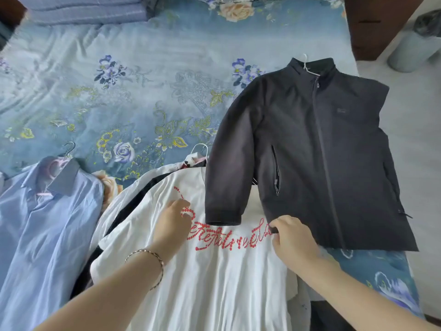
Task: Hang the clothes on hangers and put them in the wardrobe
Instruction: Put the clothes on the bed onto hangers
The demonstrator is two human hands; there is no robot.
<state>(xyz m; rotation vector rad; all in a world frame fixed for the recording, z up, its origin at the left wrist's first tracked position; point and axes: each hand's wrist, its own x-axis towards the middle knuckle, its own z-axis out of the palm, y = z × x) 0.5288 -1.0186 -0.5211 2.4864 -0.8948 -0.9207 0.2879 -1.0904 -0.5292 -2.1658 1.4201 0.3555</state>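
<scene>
Red beaded script [229,237] on the white T-shirt [214,283] is illegible.

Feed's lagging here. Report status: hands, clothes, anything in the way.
Left hand on tee, grip unclear; right hand pinches jacket hem. Jacket on hanger, flat on bed. Jacket sleeve overlaps tee.

Light-blue shirt [43,223]: cut off by left and bottom edges. White T-shirt [214,283]: hem out of frame; red lettering [226,237] partly under dark jacket [322,151]. Black garment [124,218] beneath: mostly hidden. Jacket logo [341,111]: illegibly small. White hanger [307,66]: only hook shows.
</scene>
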